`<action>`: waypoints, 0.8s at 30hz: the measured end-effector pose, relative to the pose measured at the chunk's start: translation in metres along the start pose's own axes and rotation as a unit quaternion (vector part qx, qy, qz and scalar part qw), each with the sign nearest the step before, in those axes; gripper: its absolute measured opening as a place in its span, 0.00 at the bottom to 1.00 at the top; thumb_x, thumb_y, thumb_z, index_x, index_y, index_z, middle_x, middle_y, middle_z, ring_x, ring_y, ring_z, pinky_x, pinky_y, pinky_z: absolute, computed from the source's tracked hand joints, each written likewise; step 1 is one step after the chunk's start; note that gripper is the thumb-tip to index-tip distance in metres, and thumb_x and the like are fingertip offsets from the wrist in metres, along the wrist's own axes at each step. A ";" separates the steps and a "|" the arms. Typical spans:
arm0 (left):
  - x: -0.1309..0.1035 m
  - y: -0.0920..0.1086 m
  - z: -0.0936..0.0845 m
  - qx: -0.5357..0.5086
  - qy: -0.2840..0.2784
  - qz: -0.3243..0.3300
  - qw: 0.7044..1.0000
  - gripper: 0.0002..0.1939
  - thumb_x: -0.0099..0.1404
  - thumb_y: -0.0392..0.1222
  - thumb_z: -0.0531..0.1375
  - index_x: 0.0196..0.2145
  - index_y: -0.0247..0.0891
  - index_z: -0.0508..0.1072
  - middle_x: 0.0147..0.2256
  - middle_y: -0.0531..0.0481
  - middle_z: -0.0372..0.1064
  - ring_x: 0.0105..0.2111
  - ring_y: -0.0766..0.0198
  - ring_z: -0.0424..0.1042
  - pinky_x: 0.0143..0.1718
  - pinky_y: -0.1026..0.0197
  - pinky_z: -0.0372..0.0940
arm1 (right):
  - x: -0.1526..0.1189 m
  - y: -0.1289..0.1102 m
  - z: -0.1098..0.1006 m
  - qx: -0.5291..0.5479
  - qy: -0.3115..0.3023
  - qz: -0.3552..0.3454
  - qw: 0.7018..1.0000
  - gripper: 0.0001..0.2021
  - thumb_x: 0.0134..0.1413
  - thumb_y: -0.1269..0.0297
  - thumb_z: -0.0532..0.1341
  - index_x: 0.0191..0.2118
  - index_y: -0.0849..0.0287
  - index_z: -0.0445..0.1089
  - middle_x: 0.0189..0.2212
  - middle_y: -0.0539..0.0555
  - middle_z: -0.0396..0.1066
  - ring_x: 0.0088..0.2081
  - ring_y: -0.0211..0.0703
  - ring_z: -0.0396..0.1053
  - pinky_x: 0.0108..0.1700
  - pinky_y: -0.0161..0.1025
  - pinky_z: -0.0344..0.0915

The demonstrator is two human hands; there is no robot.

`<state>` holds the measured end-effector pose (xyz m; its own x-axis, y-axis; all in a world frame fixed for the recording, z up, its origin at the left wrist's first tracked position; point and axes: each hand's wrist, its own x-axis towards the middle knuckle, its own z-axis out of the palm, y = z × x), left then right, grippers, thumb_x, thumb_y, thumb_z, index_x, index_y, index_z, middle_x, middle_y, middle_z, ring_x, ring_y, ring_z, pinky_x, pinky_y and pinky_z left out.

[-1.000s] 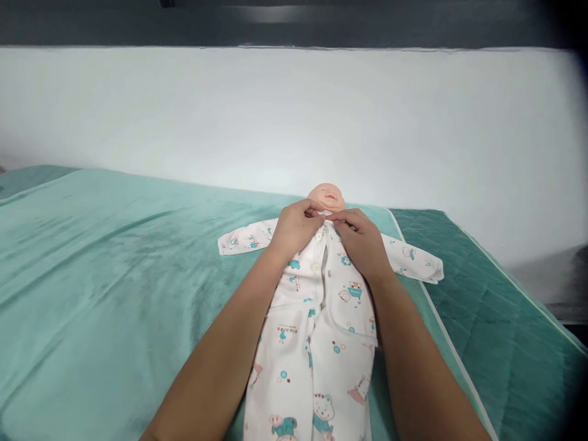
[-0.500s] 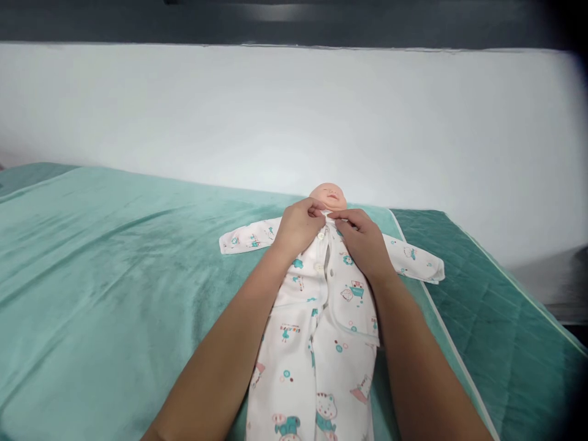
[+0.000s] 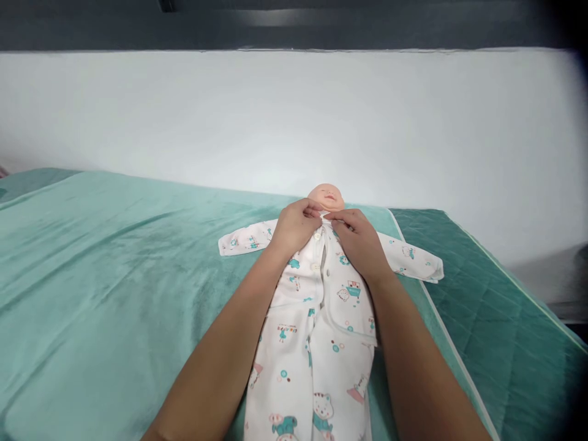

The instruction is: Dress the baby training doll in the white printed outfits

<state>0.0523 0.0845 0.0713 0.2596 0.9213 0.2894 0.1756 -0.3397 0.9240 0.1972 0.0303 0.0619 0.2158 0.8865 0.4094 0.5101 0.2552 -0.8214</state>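
Observation:
A baby doll (image 3: pixel 329 195) lies on its back, dressed in a white printed jacket (image 3: pixel 294 288) and matching trousers (image 3: pixel 285 367). Its sleeves stretch out to both sides. At the collar, my left hand (image 3: pixel 301 226) pinches the jacket's left front edge, and my right hand (image 3: pixel 358 236) pinches the other edge close beside it. The fingertips of both hands nearly meet just under the doll's chin. Below them the jacket front hangs apart in a narrow gap, with pale buttons (image 3: pixel 316 266) along its left edge. What exactly lies between the fingertips is partly hidden.
Beneath the doll spreads a light green blanket (image 3: pixel 114 275) with soft wrinkles. A darker green quilted cover (image 3: pixel 487 294) shows at the right, past a white-edged border. Behind the bed stands a white wall (image 3: pixel 229 116), with a dark band (image 3: pixel 321 24) across the top.
Both hands stay at the collar with only slight finger movement. The whole view has shifted a little, so the doll and hands sit slightly further left.

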 end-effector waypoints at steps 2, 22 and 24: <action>0.000 0.001 -0.001 -0.023 -0.008 -0.016 1.000 0.14 0.52 0.31 0.60 0.38 0.38 0.74 0.33 0.52 0.72 0.32 0.67 0.70 0.36 0.64 0.64 | 0.000 0.000 0.000 -0.013 0.001 -0.001 1.000 0.12 0.57 0.66 0.56 0.40 0.52 0.78 0.45 0.53 0.70 0.49 0.48 0.66 0.56 0.48 0.59; -0.004 0.008 -0.002 -0.035 -0.014 -0.043 0.998 0.10 0.56 0.39 0.63 0.38 0.39 0.71 0.33 0.53 0.72 0.33 0.66 0.70 0.36 0.63 0.62 | 0.000 0.003 -0.001 -0.020 -0.013 -0.042 0.999 0.13 0.59 0.66 0.55 0.41 0.50 0.78 0.49 0.52 0.72 0.54 0.48 0.65 0.61 0.52 0.56; -0.004 0.007 -0.001 -0.016 -0.007 -0.036 0.999 0.09 0.57 0.39 0.63 0.37 0.39 0.71 0.34 0.52 0.72 0.33 0.65 0.70 0.36 0.63 0.62 | 0.000 0.004 -0.001 -0.010 -0.007 -0.044 0.999 0.13 0.59 0.67 0.56 0.40 0.50 0.78 0.48 0.51 0.73 0.54 0.47 0.66 0.61 0.51 0.56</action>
<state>0.0513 0.0788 0.0770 0.2618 0.9399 0.2192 0.1633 -0.2670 0.9497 0.1999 0.0310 0.0591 0.1579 0.8663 0.4739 0.5429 0.3247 -0.7745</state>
